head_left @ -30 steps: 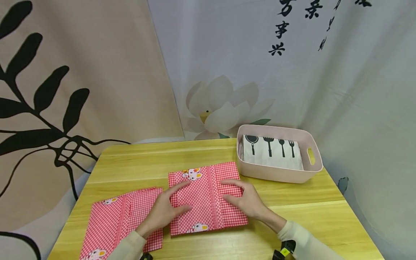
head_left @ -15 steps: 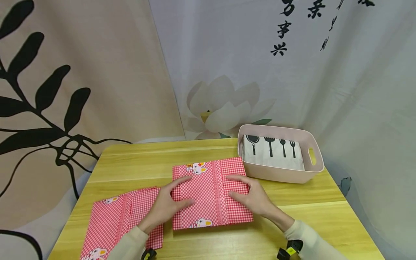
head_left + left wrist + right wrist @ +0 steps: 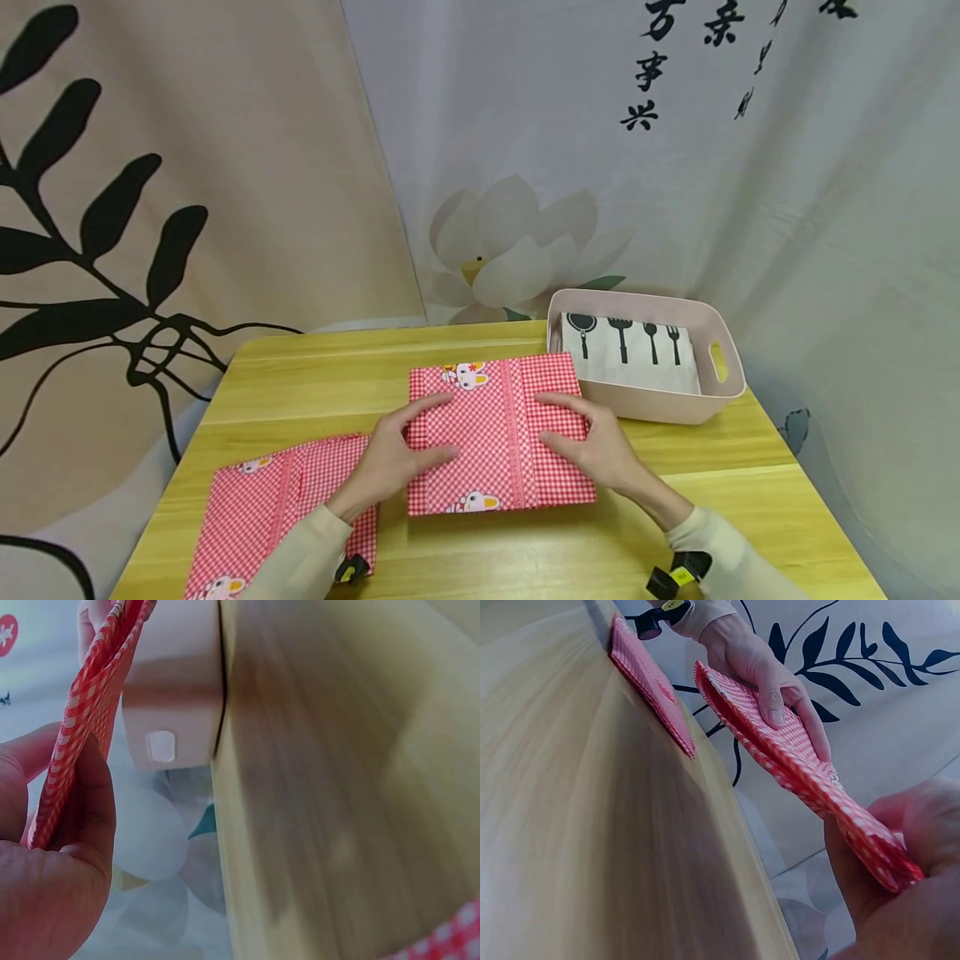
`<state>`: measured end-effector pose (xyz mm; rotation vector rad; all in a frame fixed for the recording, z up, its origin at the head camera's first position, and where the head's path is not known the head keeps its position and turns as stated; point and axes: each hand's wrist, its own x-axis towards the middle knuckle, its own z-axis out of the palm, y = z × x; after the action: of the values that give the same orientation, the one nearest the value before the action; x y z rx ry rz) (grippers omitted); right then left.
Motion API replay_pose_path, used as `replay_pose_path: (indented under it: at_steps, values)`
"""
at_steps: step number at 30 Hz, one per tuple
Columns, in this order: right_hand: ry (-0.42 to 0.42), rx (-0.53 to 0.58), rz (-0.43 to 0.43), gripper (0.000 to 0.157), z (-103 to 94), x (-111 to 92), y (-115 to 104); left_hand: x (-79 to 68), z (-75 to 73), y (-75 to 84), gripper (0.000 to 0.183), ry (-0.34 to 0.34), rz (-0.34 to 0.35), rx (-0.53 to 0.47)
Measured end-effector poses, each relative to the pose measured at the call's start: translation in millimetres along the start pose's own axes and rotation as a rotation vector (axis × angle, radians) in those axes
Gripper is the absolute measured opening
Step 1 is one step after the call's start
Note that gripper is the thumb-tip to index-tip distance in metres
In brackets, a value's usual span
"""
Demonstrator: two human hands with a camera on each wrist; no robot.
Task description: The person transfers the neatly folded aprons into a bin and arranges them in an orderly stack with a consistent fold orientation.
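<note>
Currently, folded red gingham cloth with rabbit print [image 3: 495,437] is held up off the wooden table [image 3: 510,558], slightly tilted. Left hand [image 3: 397,454] grips its left edge, right hand [image 3: 600,442] its right edge, fingers and thumb pinching from both faces. Second folded gingham cloth [image 3: 258,500] lies on the table beside the left forearm. Pink bin [image 3: 660,403], far right, holds a white utensil-print cloth [image 3: 637,371].
</note>
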<state>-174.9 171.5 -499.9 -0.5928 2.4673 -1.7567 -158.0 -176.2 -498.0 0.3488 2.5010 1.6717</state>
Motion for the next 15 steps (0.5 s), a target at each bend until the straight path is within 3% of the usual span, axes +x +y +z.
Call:
replay_pose_path:
  at_steps: [15]
  values:
    - [0.057, 0.023, 0.054, 0.059, -24.1, 1, -1, 25.1, 13.0, 18.6, 0.074, -0.001, 0.090, -0.040]
